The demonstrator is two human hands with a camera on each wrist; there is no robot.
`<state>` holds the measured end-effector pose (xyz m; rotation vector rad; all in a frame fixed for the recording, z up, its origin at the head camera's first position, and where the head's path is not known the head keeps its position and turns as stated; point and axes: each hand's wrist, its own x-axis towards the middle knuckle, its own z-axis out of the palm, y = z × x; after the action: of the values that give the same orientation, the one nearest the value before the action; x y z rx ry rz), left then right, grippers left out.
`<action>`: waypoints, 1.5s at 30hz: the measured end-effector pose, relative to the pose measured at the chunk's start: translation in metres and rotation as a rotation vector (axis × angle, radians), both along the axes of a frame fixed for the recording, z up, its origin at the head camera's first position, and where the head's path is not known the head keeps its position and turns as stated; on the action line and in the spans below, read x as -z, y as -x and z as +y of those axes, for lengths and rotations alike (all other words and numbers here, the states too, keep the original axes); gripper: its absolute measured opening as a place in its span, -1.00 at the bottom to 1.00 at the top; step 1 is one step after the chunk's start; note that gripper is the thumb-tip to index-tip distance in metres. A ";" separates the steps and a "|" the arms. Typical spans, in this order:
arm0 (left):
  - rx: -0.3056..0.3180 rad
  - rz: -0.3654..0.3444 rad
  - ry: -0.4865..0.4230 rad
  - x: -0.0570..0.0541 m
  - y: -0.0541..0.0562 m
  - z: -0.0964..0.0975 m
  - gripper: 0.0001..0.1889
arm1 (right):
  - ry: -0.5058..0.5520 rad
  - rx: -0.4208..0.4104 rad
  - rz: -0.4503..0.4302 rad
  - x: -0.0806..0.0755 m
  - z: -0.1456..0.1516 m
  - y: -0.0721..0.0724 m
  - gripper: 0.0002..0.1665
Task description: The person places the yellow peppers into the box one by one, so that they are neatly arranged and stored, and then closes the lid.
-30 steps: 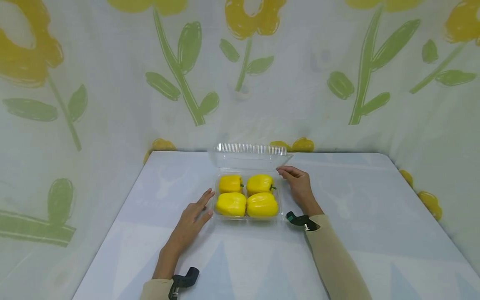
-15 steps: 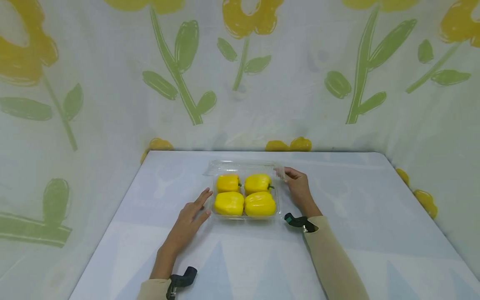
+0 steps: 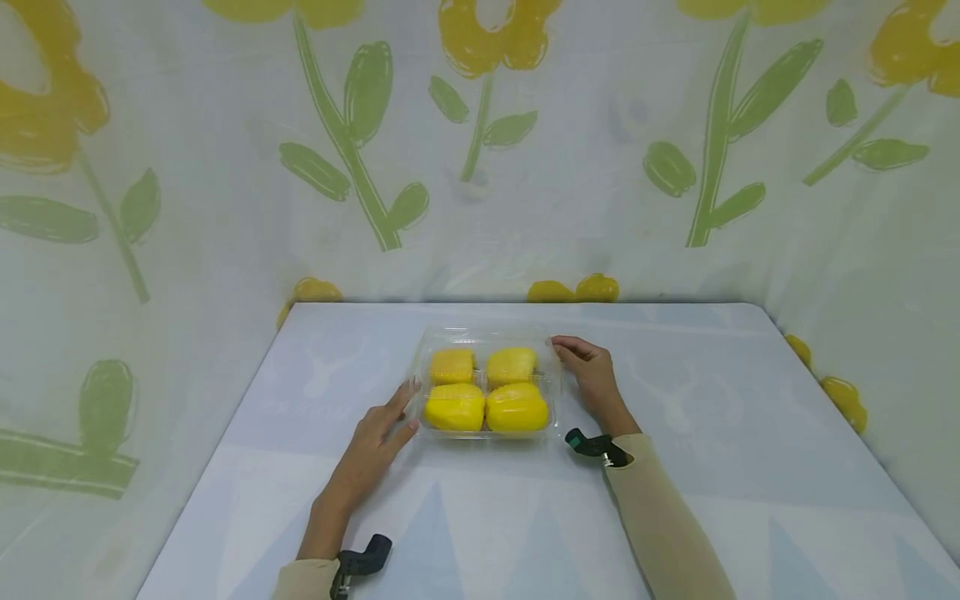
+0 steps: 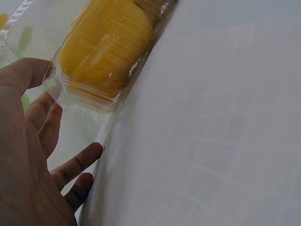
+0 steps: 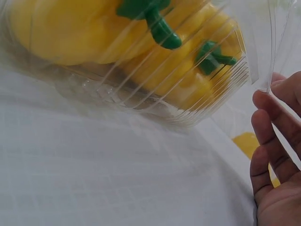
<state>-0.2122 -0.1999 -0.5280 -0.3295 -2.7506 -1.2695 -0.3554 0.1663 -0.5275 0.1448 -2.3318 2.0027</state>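
Observation:
Several yellow bell peppers [image 3: 517, 408] sit in two rows inside a clear plastic clamshell container [image 3: 480, 435]. Its hinged clear lid [image 3: 491, 336] lies low over them, tilted; whether it meets the front rim cannot be told. My right hand [image 3: 595, 375] is at the far right corner, thumb and forefinger pinching the lid's edge. Green stems [image 5: 162, 30] show through the ribbed plastic in the right wrist view. On the other side, my left hand [image 3: 366, 442] touches the container's left edge with extended fingers. In the left wrist view, the thumb [image 4: 30, 73] lies against the rim corner.
The container stands on a white table [image 3: 735, 400] with pale blue patterns, near its back half. A flower-print curtain [image 3: 585, 183] hangs behind and at both sides. Black wrist mounts [image 3: 366, 557] stick out from both wrists.
The lid, upright at the back a second ago, has swung forward and down over the peppers. My right hand keeps its hold at the corner; my left hand has hardly moved.

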 end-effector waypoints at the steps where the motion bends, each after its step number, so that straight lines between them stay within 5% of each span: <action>1: 0.006 0.007 -0.001 0.000 0.000 0.000 -0.37 | -0.001 -0.003 0.002 0.000 0.000 0.000 -0.64; 22: -0.049 -0.101 -0.007 -0.002 0.000 0.003 -0.39 | -0.029 -0.007 0.024 -0.001 0.000 -0.004 -0.53; 28: -0.054 -0.174 -0.095 -0.005 -0.001 0.004 -0.49 | -0.009 -0.023 0.029 -0.002 -0.001 -0.006 -0.60; 37: 0.051 -0.055 -0.221 -0.006 0.000 0.003 -0.48 | -0.018 -0.023 0.016 -0.001 0.000 -0.005 -0.59; 45: -0.005 -0.016 -0.068 0.002 0.003 0.002 -0.37 | -0.034 -0.011 -0.032 0.000 -0.001 -0.007 -0.47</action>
<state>-0.2152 -0.1978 -0.5299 -0.3077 -2.7121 -1.3670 -0.3489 0.1652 -0.5279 0.1287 -2.3903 1.9853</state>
